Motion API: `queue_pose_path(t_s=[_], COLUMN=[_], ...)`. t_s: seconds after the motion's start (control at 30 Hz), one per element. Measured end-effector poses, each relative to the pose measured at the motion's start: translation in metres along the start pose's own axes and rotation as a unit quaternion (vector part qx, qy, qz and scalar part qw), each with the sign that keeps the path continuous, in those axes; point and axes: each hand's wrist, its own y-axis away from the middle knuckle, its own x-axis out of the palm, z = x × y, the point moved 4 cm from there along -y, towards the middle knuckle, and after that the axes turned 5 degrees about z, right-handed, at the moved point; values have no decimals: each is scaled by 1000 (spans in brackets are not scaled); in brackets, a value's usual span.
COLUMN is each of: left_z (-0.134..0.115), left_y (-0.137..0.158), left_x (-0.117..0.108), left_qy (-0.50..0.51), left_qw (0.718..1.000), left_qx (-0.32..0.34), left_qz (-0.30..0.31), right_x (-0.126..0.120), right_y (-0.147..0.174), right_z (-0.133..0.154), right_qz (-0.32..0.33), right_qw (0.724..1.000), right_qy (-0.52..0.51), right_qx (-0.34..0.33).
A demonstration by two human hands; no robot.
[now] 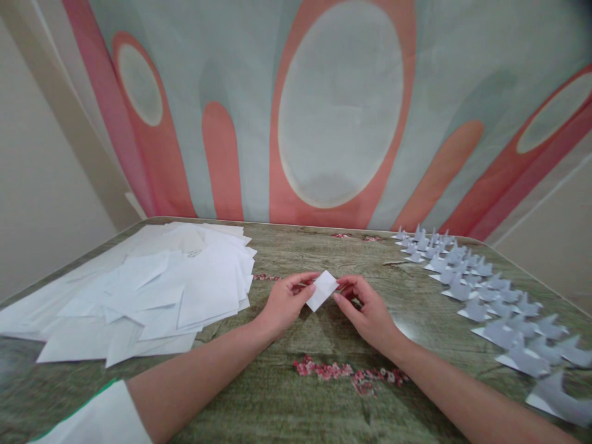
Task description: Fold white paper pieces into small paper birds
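Note:
A small folded piece of white paper (pixel 322 290) is held up over the middle of the table, its faces flat and its outline roughly a diamond. My left hand (pixel 287 302) pinches its left edge between thumb and fingers. At the opposite edge, my right hand (pixel 365 308) has its thumb and fingertips on the paper's right corner, the other fingers curled. Both forearms come in from the near edge. How the paper's underside is folded cannot be seen.
A spread pile of white paper sheets (pixel 208 277) covers the table's left side. Rows of folded paper figures (pixel 499 330), several of them, stand along the right side. The wood-patterned table (pixel 259 394) has printed pink flowers. Behind it hangs a patterned cloth (pixel 254 74).

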Motion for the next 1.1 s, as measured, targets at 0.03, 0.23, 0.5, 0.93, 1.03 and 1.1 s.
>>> queue_pose_path(t_s=[0.03,0.23,0.5,0.93,1.03,1.1], left_z=[0,2,1,2,3,3], left_y=[0,1,1,0,0,0], left_x=[0,1,1,1,0,0], left_qy=[1,-11,-20,7,4,-1], left_qw=[1000,1000,1000,1000,1000,1000], left_qx=[-1,3,7,-4,0,2], left_qz=[0,6,4,0,2,4], right_x=[0,0,0,-2,-2,-2], right_y=[0,0,-1,-1,-1,-1], right_z=[0,-1,-1,0,1,1], right_qz=[0,-5,-6,-14,-13,-14], right_qw=[1000,1000,1000,1000,1000,999], right_qy=[1,5,1,1,15,23], right_qx=[2,0,4,-6,-14,-21])
